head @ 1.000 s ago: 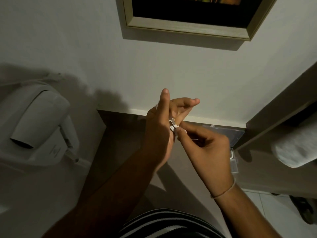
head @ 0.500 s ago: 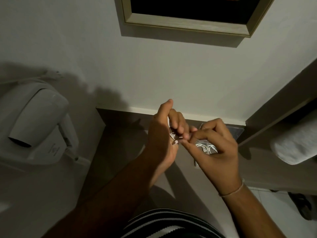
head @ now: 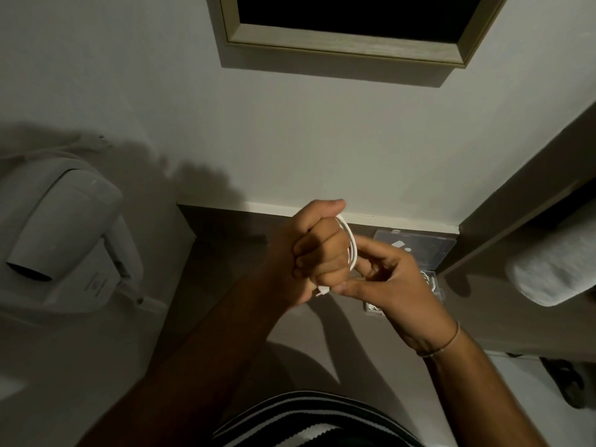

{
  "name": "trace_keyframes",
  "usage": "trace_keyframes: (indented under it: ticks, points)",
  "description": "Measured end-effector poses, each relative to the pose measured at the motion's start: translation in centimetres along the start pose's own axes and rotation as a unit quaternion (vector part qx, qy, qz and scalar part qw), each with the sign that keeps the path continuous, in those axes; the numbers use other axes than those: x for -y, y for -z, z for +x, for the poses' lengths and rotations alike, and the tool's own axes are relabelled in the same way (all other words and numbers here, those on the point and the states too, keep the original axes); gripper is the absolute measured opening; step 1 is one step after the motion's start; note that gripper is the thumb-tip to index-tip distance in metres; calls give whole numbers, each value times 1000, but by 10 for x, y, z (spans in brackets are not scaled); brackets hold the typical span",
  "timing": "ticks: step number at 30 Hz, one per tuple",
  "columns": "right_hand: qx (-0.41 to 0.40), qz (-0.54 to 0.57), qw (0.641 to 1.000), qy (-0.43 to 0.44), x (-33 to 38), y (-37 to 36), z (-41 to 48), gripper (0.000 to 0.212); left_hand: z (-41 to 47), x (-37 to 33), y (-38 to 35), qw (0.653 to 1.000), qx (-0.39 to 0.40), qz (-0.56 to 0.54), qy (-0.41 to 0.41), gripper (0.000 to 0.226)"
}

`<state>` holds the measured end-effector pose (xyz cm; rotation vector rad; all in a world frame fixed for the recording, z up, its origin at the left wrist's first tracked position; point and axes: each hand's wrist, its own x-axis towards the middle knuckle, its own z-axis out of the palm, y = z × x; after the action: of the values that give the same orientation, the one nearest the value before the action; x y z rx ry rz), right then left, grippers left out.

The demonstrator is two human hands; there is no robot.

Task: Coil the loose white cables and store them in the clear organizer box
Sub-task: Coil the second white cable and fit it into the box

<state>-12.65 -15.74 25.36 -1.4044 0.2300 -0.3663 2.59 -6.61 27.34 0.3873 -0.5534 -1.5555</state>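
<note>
This looks like a hotel room or a bathroom nook in a home, dimly lit, with a narrow brown counter set against a plain white wall. To the left of the counter a white wall-mounted hair dryer sits in its holder, the sort of fitting found in guest rooms. Above the counter hangs a picture in a pale wooden frame, and to the counter's right a rolled white towel lies on a shelf of the same brown finish.

Brown counter, clear organizer box open at its back right corner
</note>
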Motion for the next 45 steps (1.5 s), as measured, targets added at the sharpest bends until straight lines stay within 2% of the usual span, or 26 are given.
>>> trace_keyframes:
  ticks: [2,5,7,10,13,18,22,25,28,31,34,37,42,45]
  points:
    - [18,-14,1000,-5,6,6,-2,61,-3,-2,5,999,18,19,38,71]
    - [36,-4,999,-25,14,13,-8,45,-6,-5,10,995,43,18,86,74]
    - [9,19,998,-60,14,13,-8,31,-7,-7,14,994,46,41,96,73]
    - [-71,25,995,-72,7,7,-5,24,-6,-6,15,986,4,137,93,72]
    - [-105,28,992,-64,1,3,-4,25,-5,-7,11,978,-32,183,96,71]
    - [-106,-18,993,-45,-2,2,-4,27,-1,-10,7,958,-85,245,125,77]
    - [-93,-48,994,-30,-3,-5,-3,27,-1,-13,5,947,-149,242,149,86]
    - [-73,-78,994,-27,0,-8,-1,31,1,-14,3,945,-150,238,167,87]
    - [-47,-76,995,-33,1,-10,-2,33,3,-14,1,942,-116,242,203,89]
    - [-39,-67,997,-27,-1,-18,-4,37,-4,-14,5,939,-98,279,175,80]
    - [-68,-93,993,-18,-5,-22,-6,40,-7,-17,7,925,-70,333,171,78]
    - [-76,-102,992,-7,-4,-24,-4,37,-10,-19,6,913,-66,382,129,75]
    - [-104,-101,989,17,1,-28,-1,33,-16,-13,-4,875,-150,454,74,71]
    - [-113,-111,987,38,5,-31,-2,36,-18,-8,-6,853,-194,484,22,59]
